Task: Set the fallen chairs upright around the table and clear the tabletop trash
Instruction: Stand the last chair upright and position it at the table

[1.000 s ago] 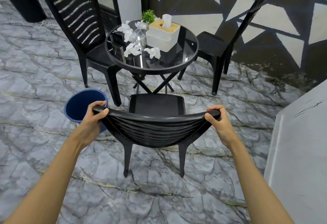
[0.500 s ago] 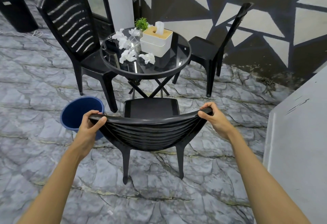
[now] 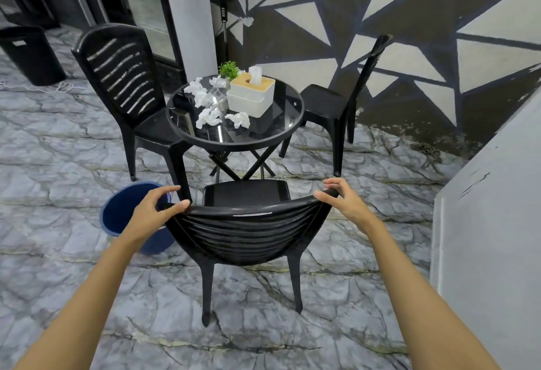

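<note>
The left hand (image 3: pixel 155 208) sits at the left corner of the near chair's (image 3: pixel 248 229) top rail, thumb lying along the rail and fingers spread and lifted off it, so the grip looks loose rather than clamped. Just beneath and behind that hand stands the blue bucket (image 3: pixel 117 217), mouth open, close beside the chair's rear left leg. Up and ahead of the left hand, the slatted chair (image 3: pixel 123 77) stands upright, its seat tucked against the round glass table (image 3: pixel 193 132).

Between the two hands the near chair stands on its legs, seat facing the table's crossed base. Beyond the hands, on the tabletop, lie crumpled white tissues (image 3: pixel 209 116), a clear plastic piece I cannot identify, a tissue box (image 3: pixel 251 96) and a small green plant (image 3: pixel 229 69).

The right hand (image 3: pixel 342 200) rests at the rail's right corner, thumb on the edge and fingers fanned open above it, holding nothing firmly. Up and to the right of it the third chair (image 3: pixel 336 106) stands upright by the patterned wall.

All three chairs seem upright; the trash remains. Risks as I judge them: nudging the near chair leftward could knock the bucket over, and pushing it too far forward could jolt the table's legs, sliding the tissues or tipping the plant. Reaching across later, a sleeve-less forearm could still sweep the tissue box along with the trash.
</note>
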